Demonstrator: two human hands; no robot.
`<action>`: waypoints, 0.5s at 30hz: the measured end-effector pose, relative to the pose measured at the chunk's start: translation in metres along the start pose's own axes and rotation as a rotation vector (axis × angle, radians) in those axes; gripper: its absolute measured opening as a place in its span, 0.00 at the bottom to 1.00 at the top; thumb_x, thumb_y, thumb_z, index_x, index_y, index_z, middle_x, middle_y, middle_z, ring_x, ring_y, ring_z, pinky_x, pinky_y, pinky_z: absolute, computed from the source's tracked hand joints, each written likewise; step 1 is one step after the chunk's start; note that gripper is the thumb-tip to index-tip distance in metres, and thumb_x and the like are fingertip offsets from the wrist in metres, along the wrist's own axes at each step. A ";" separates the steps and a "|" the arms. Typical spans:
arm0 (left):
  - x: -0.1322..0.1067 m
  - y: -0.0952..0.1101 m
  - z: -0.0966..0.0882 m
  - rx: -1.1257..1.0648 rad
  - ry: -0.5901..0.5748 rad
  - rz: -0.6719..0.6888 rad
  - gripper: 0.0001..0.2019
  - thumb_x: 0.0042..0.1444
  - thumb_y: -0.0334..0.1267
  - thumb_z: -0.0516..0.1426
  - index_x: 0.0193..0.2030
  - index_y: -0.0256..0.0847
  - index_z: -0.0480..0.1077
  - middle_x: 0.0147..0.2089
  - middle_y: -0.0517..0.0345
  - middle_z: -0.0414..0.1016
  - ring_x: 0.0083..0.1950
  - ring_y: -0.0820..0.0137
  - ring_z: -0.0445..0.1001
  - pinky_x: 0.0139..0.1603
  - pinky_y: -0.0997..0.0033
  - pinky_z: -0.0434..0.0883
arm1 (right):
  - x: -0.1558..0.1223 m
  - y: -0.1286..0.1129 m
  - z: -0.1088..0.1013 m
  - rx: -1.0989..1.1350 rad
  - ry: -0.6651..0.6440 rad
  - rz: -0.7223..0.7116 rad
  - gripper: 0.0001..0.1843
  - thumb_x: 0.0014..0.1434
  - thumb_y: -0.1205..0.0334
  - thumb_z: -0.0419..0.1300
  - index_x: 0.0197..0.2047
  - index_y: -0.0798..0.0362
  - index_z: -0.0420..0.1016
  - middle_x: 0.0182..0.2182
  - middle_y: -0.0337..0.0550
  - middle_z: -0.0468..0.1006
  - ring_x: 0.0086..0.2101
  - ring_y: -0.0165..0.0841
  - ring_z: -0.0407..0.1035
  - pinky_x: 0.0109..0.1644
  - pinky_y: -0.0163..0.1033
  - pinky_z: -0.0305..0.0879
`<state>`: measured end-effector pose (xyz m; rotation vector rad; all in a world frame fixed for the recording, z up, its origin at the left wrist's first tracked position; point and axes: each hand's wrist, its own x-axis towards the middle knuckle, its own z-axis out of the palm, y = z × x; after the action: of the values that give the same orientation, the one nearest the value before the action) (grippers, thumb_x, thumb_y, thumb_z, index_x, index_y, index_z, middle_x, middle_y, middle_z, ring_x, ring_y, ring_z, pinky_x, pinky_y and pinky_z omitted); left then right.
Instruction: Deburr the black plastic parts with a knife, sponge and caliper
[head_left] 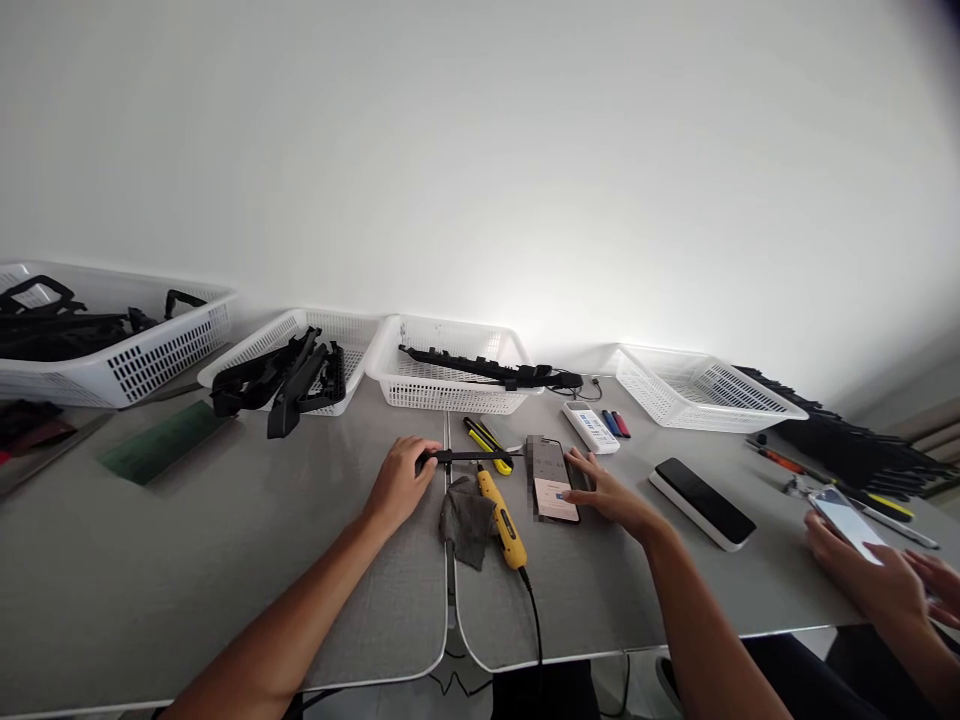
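My left hand (405, 478) is closed around the near end of a long, thin black tool (480, 456); its exact kind is unclear. The tool points right, past a yellow utility knife (487, 447). My right hand (611, 495) has its fingers spread at the right edge of a smartphone (555, 485) that lies on the table. The thumb touches the lit screen, which shows a timer. Between my hands lie a yellow corded tool (504, 525) and a crumpled dark grey cloth (469, 520).
White baskets with black plastic parts (304, 375) line the wall; another white basket (697, 390) stands right. A white device with a dark screen (701, 502) lies nearby. Another person's hands (874, 575) hold a phone (847, 522) at the right, before a stack of black parts (847, 440).
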<state>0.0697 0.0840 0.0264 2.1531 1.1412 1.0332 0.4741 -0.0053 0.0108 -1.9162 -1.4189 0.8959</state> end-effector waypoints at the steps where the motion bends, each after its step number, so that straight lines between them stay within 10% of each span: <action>1: 0.000 -0.002 0.000 0.034 0.004 -0.005 0.15 0.67 0.33 0.55 0.55 0.43 0.77 0.54 0.49 0.82 0.59 0.54 0.76 0.61 0.51 0.72 | 0.000 0.001 0.000 0.000 0.010 0.009 0.54 0.45 0.40 0.78 0.74 0.39 0.70 0.80 0.47 0.52 0.78 0.61 0.31 0.77 0.73 0.35; 15: -0.001 -0.001 -0.003 0.087 -0.039 0.077 0.20 0.62 0.26 0.56 0.57 0.46 0.78 0.51 0.51 0.80 0.59 0.54 0.75 0.57 0.55 0.75 | -0.008 -0.004 0.029 0.026 0.334 -0.102 0.37 0.61 0.37 0.62 0.65 0.50 0.80 0.69 0.54 0.74 0.75 0.55 0.53 0.77 0.64 0.48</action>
<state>0.0663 0.0835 0.0271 2.2913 1.1117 0.9865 0.4471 -0.0101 -0.0026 -1.8523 -1.2834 0.5136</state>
